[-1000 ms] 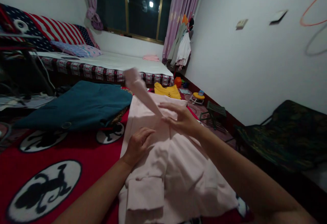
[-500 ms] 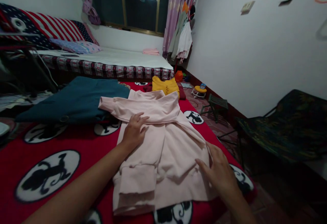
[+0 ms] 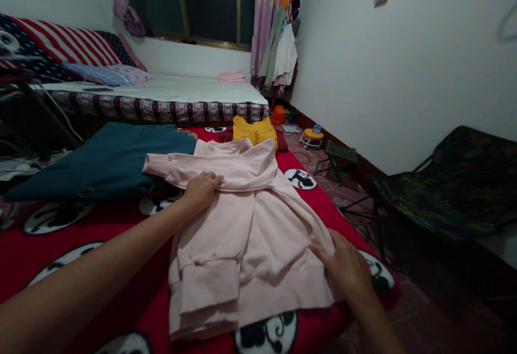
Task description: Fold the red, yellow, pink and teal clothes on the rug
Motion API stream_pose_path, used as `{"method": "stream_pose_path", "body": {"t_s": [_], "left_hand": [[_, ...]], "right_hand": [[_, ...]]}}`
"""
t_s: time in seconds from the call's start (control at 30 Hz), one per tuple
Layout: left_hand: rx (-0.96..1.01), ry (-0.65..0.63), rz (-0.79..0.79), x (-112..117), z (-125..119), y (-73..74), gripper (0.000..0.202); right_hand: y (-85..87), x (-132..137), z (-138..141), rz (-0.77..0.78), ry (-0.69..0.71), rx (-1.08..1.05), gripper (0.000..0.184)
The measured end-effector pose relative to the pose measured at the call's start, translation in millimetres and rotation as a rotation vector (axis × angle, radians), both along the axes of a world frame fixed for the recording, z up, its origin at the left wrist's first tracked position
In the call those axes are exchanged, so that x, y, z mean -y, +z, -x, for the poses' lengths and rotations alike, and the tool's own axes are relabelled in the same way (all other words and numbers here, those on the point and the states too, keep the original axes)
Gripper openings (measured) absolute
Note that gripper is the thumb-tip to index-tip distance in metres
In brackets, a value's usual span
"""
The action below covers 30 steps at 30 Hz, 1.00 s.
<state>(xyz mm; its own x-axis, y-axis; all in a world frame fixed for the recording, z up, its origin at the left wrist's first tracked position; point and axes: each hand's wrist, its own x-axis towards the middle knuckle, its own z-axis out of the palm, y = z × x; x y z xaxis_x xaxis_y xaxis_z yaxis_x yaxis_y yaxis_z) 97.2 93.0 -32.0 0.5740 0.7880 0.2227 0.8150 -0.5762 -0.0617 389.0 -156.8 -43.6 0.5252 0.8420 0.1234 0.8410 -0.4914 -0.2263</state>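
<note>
A pale pink sweatshirt [image 3: 278, 235] lies spread on a red blanket [image 3: 133, 273]. One of its sleeves [image 3: 230, 171] is folded across the upper part with the cuff pointing left; the other sleeve runs down the left side, its cuff near the hem. My left hand [image 3: 202, 189] rests palm down on the folded sleeve, fingers extended. At the garment's lower right edge is my right hand [image 3: 349, 265], thumb on the fabric and apart from the fingers. Its outer fingers are partly hidden.
A folded teal garment [image 3: 105, 154] lies left of the sweatshirt. Beyond it sits a yellow garment [image 3: 255, 132] on a dark red one. A camouflage folding chair [image 3: 448, 187] and small stool [image 3: 339, 152] stand right; a bed [image 3: 173, 90] is at the back.
My view has shifted slightly right. My left hand's fingers have drawn closer together on the sleeve. My right hand stays at the same edge of the sweatshirt.
</note>
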Motion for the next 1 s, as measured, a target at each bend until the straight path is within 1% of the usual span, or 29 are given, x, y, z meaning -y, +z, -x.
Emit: {"method": "stream_pose_path", "body": {"t_s": [0.07,0.1,0.17,0.23,0.3,0.37,0.43,0.5,0.57,0.6,0.67,0.73,0.8,0.87,0.93,1.0], "left_hand": [[-0.017,-0.021,0.02,-2,2,2.5,0.042],[-0.027,-0.041,0.035,-4,4,5.1,0.042],[-0.056,-0.068,0.057,-8,8,13.7,0.039],[-0.093,-0.071,0.034,-16,12,28.2,0.036],[-0.106,-0.048,-0.044,-26,16,49.2,0.036],[-0.09,-0.037,-0.144,-36,18,75.5,0.039],[-0.065,-0.029,-0.231,-46,21,103.5,0.039],[-0.047,-0.018,-0.298,-53,25,128.3,0.037],[-0.041,-0.009,-0.338,-58,31,145.5,0.034],[-0.043,-0.004,-0.349,-60,35,150.5,0.033],[-0.063,0.011,-0.35,-62,46,153.1,0.032],[-0.108,0.019,-0.319,-62,58,147.9,0.031],[-0.161,-0.02,-0.26,-60,71,138.7,0.027],[-0.195,-0.098,-0.223,-55,81,129.6,0.024],[-0.18,-0.158,-0.261,-45,83,123.8,0.024],[-0.089,-0.184,-0.356,-31,76,122.7,0.026]], "right_hand": [[6.8,-2,0,0.057,-0.021,-0.043,0.043],[9.7,-3,-1,0.055,-0.041,-0.067,0.043],[13.6,-5,-5,-0.004,-0.046,-0.154,0.043],[16.6,-7,-7,-0.088,0.022,-0.303,0.042],[21.6,-9,-6,-0.168,0.114,-0.458,0.039],[30.7,-12,0,-0.243,0.203,-0.592,0.037],[42.2,-16,13,-0.297,0.284,-0.704,0.035],[52.2,-21,31,-0.313,0.358,-0.792,0.032],[56.9,-26,52,-0.297,0.436,-0.837,0.027],[57.0,-27,62,-0.279,0.48,-0.84,0.024],[54.1,-29,79,-0.218,0.565,-0.796,0.019],[50.9,-32,88,-0.125,0.651,-0.71,0.017],[50.9,-38,87,-0.005,0.733,-0.642,0.014],[54.5,-52,78,0.071,0.775,-0.611,0.01],[59.0,-72,70,0.043,0.75,-0.586,0.014],[61.5,-95,69,-0.067,0.683,-0.561,0.025]]}}
